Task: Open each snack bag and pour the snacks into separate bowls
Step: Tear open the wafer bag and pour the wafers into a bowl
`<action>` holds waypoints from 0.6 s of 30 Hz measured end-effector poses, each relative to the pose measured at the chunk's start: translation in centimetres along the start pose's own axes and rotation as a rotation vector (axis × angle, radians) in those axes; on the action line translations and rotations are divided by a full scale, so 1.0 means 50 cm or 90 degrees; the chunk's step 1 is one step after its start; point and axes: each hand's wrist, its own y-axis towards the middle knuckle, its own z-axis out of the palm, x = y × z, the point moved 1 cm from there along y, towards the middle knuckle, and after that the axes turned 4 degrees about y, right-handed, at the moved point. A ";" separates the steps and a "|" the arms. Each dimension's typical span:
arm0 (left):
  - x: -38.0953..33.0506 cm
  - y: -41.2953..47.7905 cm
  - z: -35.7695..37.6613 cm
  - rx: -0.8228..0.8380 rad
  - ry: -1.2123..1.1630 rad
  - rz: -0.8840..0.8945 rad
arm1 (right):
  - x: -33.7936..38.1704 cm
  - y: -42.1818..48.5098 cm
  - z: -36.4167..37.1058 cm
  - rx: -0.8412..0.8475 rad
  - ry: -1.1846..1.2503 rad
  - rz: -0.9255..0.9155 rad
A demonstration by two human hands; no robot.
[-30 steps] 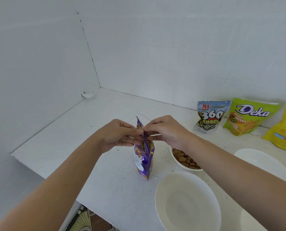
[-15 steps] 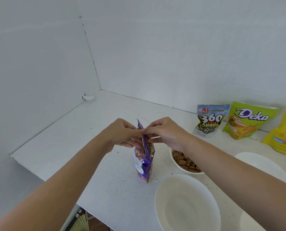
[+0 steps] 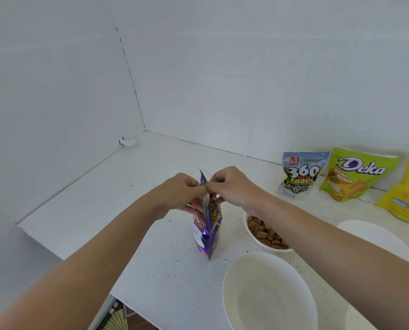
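The person wears nothing on the arms that I can see. The left forearm and the right forearm are bare and slim, and the left hand and right hand are bare too.

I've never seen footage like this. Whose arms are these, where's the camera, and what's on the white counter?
No machine here: these are a person's bare arms, filmed by one camera worn on their head, looking down. The left hand and right hand pinch the top of a purple snack bag standing on the white counter. Beside it sit a bowl of brown snacks and an empty white bowl; another white bowl is partly visible at right. Three bags lean against the wall: a 360 bag, a green Deka bag, a yellow bag.
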 end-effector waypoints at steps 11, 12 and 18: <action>0.015 -0.003 -0.045 -0.067 -0.022 -0.042 | -0.003 0.001 -0.053 -0.136 -0.089 -0.064; 0.013 -0.003 -0.049 -0.065 -0.005 -0.042 | 0.000 -0.001 -0.056 -0.134 -0.113 -0.079; 0.007 0.013 -0.046 -0.139 0.206 -0.002 | 0.011 -0.019 -0.040 -0.084 -0.199 -0.245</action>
